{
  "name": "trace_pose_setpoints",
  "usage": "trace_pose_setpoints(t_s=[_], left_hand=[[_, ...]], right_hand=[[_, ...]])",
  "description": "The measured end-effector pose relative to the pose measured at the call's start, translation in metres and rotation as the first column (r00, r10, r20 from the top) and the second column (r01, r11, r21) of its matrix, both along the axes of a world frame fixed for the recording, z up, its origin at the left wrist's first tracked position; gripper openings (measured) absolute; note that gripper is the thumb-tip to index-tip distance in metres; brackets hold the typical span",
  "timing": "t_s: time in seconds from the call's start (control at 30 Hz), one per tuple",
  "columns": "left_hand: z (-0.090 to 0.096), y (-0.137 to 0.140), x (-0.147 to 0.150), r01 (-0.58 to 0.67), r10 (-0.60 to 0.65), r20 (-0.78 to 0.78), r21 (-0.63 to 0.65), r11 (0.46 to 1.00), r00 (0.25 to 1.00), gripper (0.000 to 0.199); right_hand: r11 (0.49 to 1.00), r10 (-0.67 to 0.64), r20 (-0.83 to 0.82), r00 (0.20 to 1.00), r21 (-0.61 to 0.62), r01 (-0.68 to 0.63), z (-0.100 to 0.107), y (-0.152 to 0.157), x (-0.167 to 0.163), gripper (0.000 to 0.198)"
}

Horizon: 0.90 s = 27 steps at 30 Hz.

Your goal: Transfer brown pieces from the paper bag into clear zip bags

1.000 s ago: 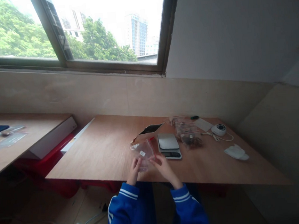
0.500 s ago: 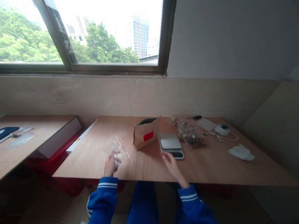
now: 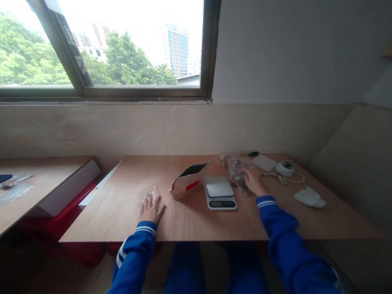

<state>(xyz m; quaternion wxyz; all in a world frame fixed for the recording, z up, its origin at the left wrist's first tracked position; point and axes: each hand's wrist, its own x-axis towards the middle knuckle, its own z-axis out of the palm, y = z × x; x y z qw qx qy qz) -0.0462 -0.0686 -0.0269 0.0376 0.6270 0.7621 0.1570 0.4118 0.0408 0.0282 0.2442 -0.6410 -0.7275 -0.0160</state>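
My left hand (image 3: pixel 152 207) lies on a clear plastic zip bag (image 3: pixel 154 192) with its fingers spread, pressing it against the table. Over on the right, my right hand (image 3: pixel 255 182) reaches onto a heap of clear bags with dark contents (image 3: pixel 236 170). Its fingers look apart at the heap's near side, and part of the heap is hidden behind them. A white kitchen scale (image 3: pixel 219 188) with a dark display sits between the hands, nothing on its plate. Left of the scale, a brown paper bag (image 3: pixel 185 189) with a red label gapes at the top and leans.
Right of the heap are a white card (image 3: pixel 266 163), a white dome camera (image 3: pixel 285 168) with its cable, and a crumpled white tissue (image 3: pixel 309 197). A dark green object (image 3: pixel 253 154) lies behind. Another table (image 3: pixel 47 178) stands at the left, across a gap.
My right hand has moved from the scale's front to the heap of bags. My left hand has flattened onto the zip bag, which looks more bunched. The paper bag leans more. The view has shifted slightly.
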Motion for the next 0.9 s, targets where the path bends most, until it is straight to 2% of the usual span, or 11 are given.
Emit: trace_pose_setpoints(t_s=[0.07,0.13,0.23,0.3,0.37,0.43,0.5,0.57,0.67,0.77,0.9], left_hand=[[-0.003,0.003,-0.008,0.062,-0.061,0.023,-0.095,0.993,0.998,0.053],[0.005,0.002,-0.017,0.109,-0.105,0.045,-0.098,0.989,0.993,0.048],[0.027,-0.011,-0.014,0.088,-0.095,0.101,0.071,0.994,0.990,0.044],[0.040,-0.027,0.005,0.077,-0.156,0.266,0.285,0.955,0.951,0.045],[0.045,-0.045,0.038,0.073,-0.255,0.517,0.345,0.936,0.817,0.037],[0.044,-0.063,0.077,0.062,-0.240,0.763,0.255,0.965,0.600,0.034],[0.045,-0.079,0.117,0.098,-0.239,0.880,0.217,0.971,0.410,0.036],[0.052,-0.090,0.151,0.205,-0.278,0.914,0.224,0.953,0.295,0.034],[0.073,-0.100,0.190,0.302,-0.366,0.917,0.308,0.902,0.157,0.033],[0.090,-0.107,0.211,0.286,-0.392,0.918,0.361,0.887,0.057,0.031],[0.091,-0.116,0.212,0.184,-0.369,0.925,0.349,0.919,0.087,0.033]], right_hand=[[0.998,0.008,0.043,0.999,-0.056,-0.005,0.003,0.017,0.008,0.041],[0.995,0.003,0.085,0.996,-0.101,0.005,0.003,0.024,0.011,0.034],[0.991,-0.034,0.129,0.991,-0.125,0.051,0.002,0.023,0.014,0.018],[0.989,-0.071,0.145,0.987,-0.117,0.088,0.006,0.014,0.016,0.012],[0.989,-0.124,0.163,0.979,-0.056,0.135,0.015,-0.001,0.018,0.015],[0.981,-0.190,0.159,0.969,0.058,0.183,0.029,-0.027,0.020,0.018],[0.972,-0.212,0.064,0.975,0.114,0.204,0.045,-0.061,0.016,0.023],[0.986,-0.145,-0.163,0.976,0.061,0.156,0.058,-0.099,0.003,0.029],[0.998,-0.051,-0.531,0.846,0.007,0.064,0.066,-0.152,-0.036,0.040],[0.993,0.038,-0.717,0.696,-0.052,-0.108,0.061,-0.187,-0.085,0.042],[0.946,0.178,-0.832,0.525,-0.002,-0.324,0.055,-0.207,-0.137,0.036]])
